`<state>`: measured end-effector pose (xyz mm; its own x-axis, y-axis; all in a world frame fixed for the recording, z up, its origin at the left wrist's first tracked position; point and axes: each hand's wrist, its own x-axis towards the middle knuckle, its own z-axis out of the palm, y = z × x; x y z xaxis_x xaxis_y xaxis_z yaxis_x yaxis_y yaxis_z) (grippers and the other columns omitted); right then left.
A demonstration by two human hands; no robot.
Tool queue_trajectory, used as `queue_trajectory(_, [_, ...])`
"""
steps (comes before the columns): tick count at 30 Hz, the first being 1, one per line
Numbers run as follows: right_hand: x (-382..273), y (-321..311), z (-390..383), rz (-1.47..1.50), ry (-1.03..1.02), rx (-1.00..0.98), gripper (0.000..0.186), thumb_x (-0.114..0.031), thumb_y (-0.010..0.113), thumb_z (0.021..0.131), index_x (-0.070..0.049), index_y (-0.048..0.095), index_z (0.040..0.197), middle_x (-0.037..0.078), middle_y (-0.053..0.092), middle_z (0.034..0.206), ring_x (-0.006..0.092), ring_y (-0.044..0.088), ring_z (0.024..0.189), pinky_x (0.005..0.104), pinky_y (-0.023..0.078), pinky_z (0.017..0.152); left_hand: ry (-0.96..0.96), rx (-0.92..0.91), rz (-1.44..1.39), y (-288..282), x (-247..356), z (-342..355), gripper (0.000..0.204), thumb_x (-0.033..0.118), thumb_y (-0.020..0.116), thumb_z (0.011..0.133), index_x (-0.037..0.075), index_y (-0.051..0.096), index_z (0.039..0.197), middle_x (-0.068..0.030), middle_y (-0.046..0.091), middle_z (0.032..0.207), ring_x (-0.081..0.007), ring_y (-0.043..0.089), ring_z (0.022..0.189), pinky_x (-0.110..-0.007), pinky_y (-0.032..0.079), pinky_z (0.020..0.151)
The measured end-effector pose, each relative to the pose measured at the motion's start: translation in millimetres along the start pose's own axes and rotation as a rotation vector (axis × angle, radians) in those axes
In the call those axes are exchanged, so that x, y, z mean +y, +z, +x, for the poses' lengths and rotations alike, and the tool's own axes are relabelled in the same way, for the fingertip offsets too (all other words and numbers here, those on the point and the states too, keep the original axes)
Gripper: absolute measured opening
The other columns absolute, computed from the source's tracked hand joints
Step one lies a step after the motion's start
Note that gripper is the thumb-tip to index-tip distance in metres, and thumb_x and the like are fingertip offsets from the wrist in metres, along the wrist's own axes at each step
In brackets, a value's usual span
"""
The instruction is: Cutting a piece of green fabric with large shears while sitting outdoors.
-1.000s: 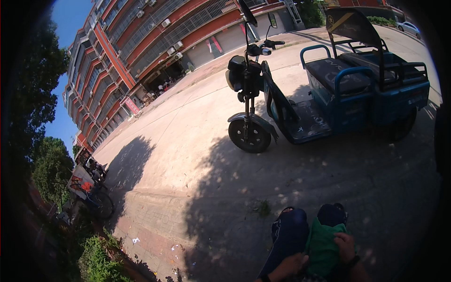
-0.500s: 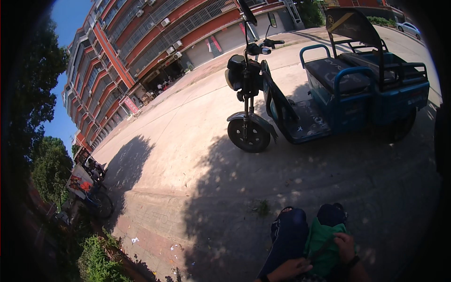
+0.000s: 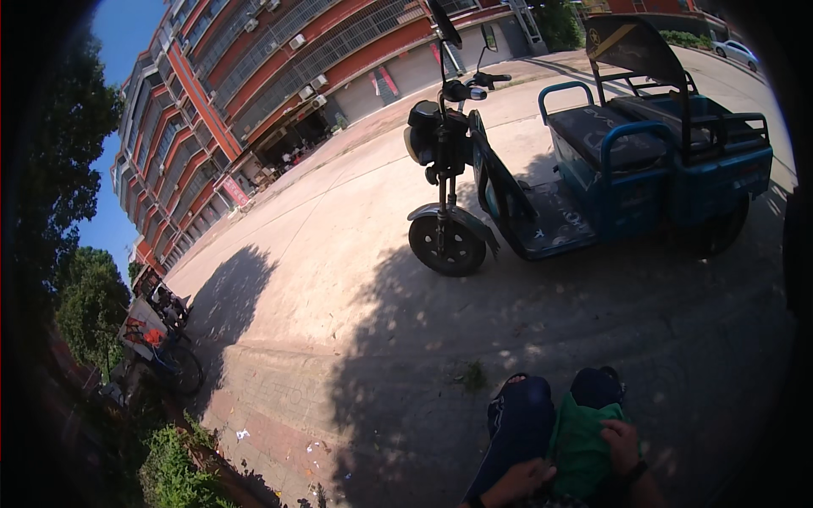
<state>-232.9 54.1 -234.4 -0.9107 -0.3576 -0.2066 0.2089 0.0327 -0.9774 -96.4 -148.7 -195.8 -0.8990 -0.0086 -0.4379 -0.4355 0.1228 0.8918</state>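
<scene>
A green cloth (image 3: 584, 449) lies over my right leg, above dark trousers (image 3: 508, 432) with my knees at the lower edge. My right hand (image 3: 620, 444) is closed, its fingertips gripping the cloth at its right side. My left hand (image 3: 523, 474) rests lower and further left, beside the cloth's lower left part, fingers curled; whatever it holds is too dark and small to make out. Dark bands are on both wrists.
A blue electric cargo tricycle (image 3: 631, 203) stands ahead on sunlit concrete (image 3: 322, 220). At left are parked cycles (image 3: 169, 356), bushes (image 3: 169, 461) and trees (image 3: 89, 317). Beyond rises a red-and-grey building (image 3: 203, 110); a parked car (image 3: 735, 53) is far right.
My left hand's fingers reached slightly further right half a second ago and are now drawn back and curled. My right hand stays on the cloth. The view has shifted very slightly.
</scene>
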Motion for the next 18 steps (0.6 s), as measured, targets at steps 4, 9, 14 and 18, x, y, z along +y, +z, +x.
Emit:
queue_trajectory(4, [8.7,-3.0,1.9,-0.026,-0.008,0.009,0.026,-0.012,0.060,0.081,0.004,0.065,0.101,0.005,0.066,0.090,0.0115,0.058,0.083,0.0266,0.046,0.076,0.123,-0.054,0.268,-0.7,33.0,-8.4,0.045,0.045,0.056,0.089,0.000,0.055,0.083,-0.0176,0.052,0.070,-0.0299,0.053,0.065,-0.040,0.040,0.062])
queue_trajectory(9, [8.7,-2.7,1.5,-0.025,-0.017,0.009,0.026,-0.012,0.059,0.081,0.004,0.065,0.101,0.005,0.066,0.090,0.0115,0.058,0.083,0.0266,0.046,0.076,0.081,-0.099,0.327,-2.1,38.9,-9.8,0.047,0.048,0.055,0.088,0.000,0.056,0.084,-0.0186,0.054,0.072,-0.0314,0.054,0.067,-0.041,0.040,0.062])
queue_trajectory(14, [1.3,-0.2,-0.6,-0.042,-0.016,0.007,0.026,-0.012,0.059,0.082,0.005,0.065,0.101,0.005,0.066,0.090,0.0115,0.058,0.083,0.0267,0.046,0.076,0.136,-0.065,0.320,1.7,24.9,-6.8,0.047,0.046,0.055,0.089,0.000,0.056,0.085,-0.0190,0.054,0.072,-0.0322,0.055,0.068,-0.041,0.040,0.063])
queue_trajectory(18, [-3.5,1.2,-2.6,0.008,0.011,0.013,0.026,-0.012,0.059,0.081,0.005,0.065,0.101,0.005,0.066,0.091,0.0114,0.058,0.083,0.0268,0.047,0.076,-0.007,-0.013,0.137,1.2,23.7,-5.3,0.043,0.043,0.054,0.091,0.000,0.056,0.087,-0.0195,0.054,0.073,-0.0340,0.055,0.069,-0.041,0.040,0.063])
